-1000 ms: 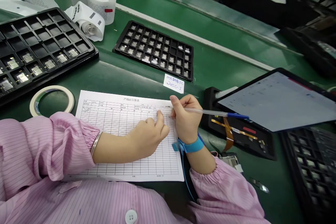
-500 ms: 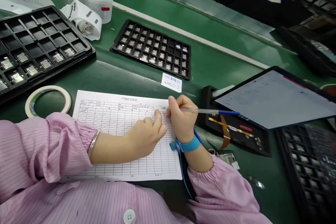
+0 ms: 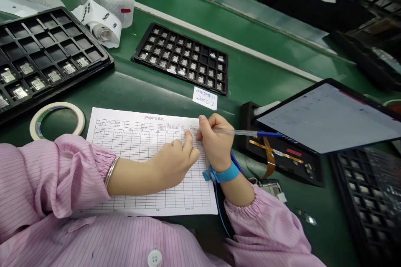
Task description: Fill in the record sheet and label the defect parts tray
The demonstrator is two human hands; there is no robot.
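A printed form [image 3: 150, 204] with a ruled table lies flat on the green bench in front of me, with some handwriting in its header rows. My left hand [image 3: 177, 160] rests on the sheet, its index finger pointing at the header area and the other fingers curled; it holds nothing. My right hand [image 3: 217, 139], wearing a blue wrist strap [image 3: 227, 172], grips a clear pen [image 3: 244, 132] with a blue end. Its tip is at the upper right of the form. A small handwritten label [image 3: 204, 98] lies just above my right hand.
A black tray of small metal parts [image 3: 188, 60] sits beyond the form, and a larger tray [image 3: 46, 50] stands at left. Masking tape [image 3: 80, 121] and label rolls [image 3: 117, 2] are nearby. A tilted tablet [image 3: 328, 117] stands at right, beside another parts tray [image 3: 372, 200].
My right hand and the pen have shifted slightly left along the header line of the form. My left hand has stayed in place.
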